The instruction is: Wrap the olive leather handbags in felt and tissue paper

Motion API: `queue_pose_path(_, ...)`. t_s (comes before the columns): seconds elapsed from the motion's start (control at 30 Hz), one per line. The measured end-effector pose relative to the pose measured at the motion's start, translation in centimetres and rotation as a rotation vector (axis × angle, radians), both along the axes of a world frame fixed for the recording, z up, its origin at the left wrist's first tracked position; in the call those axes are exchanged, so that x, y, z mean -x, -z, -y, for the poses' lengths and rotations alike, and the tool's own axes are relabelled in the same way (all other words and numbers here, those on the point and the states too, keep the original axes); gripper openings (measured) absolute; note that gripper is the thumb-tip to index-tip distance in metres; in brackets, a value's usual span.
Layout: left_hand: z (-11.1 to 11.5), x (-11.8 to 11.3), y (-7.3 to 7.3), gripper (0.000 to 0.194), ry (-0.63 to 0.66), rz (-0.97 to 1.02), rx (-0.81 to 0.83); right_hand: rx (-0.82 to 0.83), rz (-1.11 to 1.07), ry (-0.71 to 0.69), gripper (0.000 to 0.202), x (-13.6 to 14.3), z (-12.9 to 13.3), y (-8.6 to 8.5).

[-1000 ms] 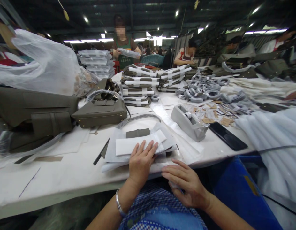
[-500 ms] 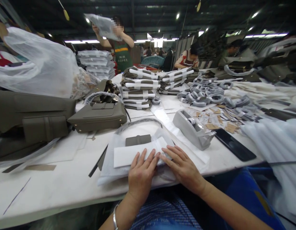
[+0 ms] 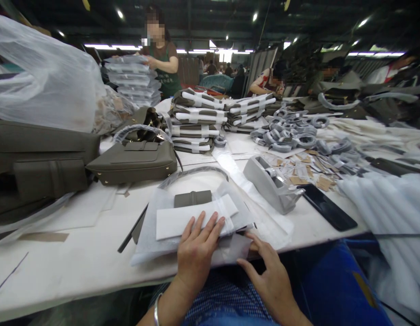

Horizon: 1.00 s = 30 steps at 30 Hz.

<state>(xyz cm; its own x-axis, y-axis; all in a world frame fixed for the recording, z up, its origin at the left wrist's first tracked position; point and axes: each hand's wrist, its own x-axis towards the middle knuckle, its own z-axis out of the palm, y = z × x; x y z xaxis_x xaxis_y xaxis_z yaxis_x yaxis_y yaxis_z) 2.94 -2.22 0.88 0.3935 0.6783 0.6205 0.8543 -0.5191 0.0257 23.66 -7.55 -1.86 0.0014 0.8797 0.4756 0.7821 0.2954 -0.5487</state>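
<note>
My left hand [image 3: 196, 249] lies flat, fingers stretched out, on a folded white foam sheet [image 3: 169, 222]. Beneath that sheet is an olive-green handbag, mostly covered by translucent white wrapping [image 3: 143, 246]; its small flap piece [image 3: 192, 198] shows above the foam. The bag's wrapped handle [image 3: 199, 170] arches away from me on the table. At the near right corner, my right hand [image 3: 269, 267] has its thumb and fingers closed around the loose edge of the wrapping; its fingertips are partly hidden.
A grey tape dispenser [image 3: 272, 185] and a black phone [image 3: 327, 206] stand to the right. Olive handbags [image 3: 135, 165] lie left, and stacked wrapped bags [image 3: 196, 117] are behind. Foam sheets [image 3: 396, 203] hang at the right edge. A co-worker [image 3: 165, 59] stands at a far stack.
My right hand has come off the foam and moved down toward me to the wrapping's near edge. My left hand stays on the foam. The co-worker has lowered a plastic-wrapped item onto the stack.
</note>
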Motion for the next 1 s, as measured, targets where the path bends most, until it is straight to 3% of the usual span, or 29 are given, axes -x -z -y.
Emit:
queue_pose_path(0.1,0.0,0.0,-0.1,0.041,-0.005,-0.015,-0.015,0.038,-0.126,-0.061,0.047,0.9,0.1,-0.8)
queue_pose_path(0.2,0.0,0.0,-0.2,0.04,-0.017,-0.028,-0.025,-0.041,-0.118,-0.281,0.023,0.8,0.2,-1.6)
queue_pose_path(0.33,0.1,-0.1,-0.5,0.041,-0.021,-0.053,-0.015,-0.204,0.058,-0.453,0.033,0.2,0.4,-1.9)
queue_pose_path(0.47,0.1,-0.2,-0.5,0.04,-0.023,-0.053,-0.016,-0.253,0.076,-0.562,0.035,-0.1,0.3,-2.2)
queue_pose_path(0.83,-0.1,-0.6,0.1,0.038,-0.048,-0.031,-0.057,-0.305,0.08,-0.589,0.038,-0.8,1.6,-3.0)
queue_pose_path(1.0,0.0,-0.4,0.2,0.04,-0.037,-0.037,-0.035,-0.296,0.08,-0.577,0.039,-0.6,1.1,-5.5)
